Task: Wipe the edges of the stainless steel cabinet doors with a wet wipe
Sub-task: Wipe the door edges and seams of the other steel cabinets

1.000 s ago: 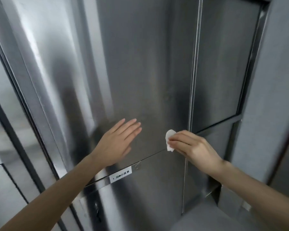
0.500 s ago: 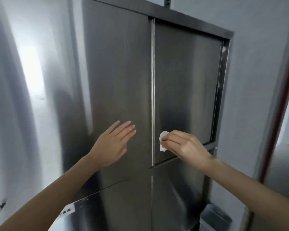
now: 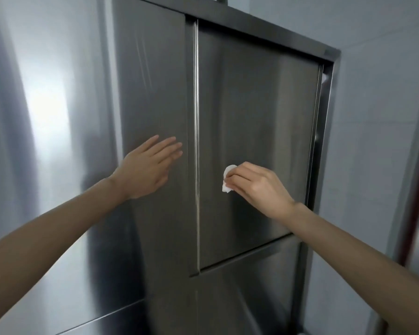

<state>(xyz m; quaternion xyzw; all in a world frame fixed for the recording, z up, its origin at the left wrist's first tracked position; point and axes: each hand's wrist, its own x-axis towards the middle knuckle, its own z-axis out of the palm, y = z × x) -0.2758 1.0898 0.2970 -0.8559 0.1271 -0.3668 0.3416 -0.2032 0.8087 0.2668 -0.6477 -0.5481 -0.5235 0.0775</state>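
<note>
Step in hand, as judged: wiping along the upright middle edge (image 3: 197, 141) where the left door (image 3: 153, 81) and the right door (image 3: 264, 105) meet. The top of that edge is looking untouched, so the job is probably only partly done.

Right hand (image 3: 257, 187): fingers curled, pinching the bunched white wet wipe (image 3: 228, 178) between thumb and fingertips. The wipe is sitting at the face of the right door, near the middle edge but not on it. Whether it is actually pressing the steel, I cannot tell.

Left hand (image 3: 148, 165): fingers straight and together, holding nothing, lying flat at the left door just beside the middle edge, apparently bracing that door.

Next move, as judged: the wipe is needing to shift left onto the edge strip, then run up or down along it under steady pressure. The left hand is sitting close to that path and may need to give way.
</note>
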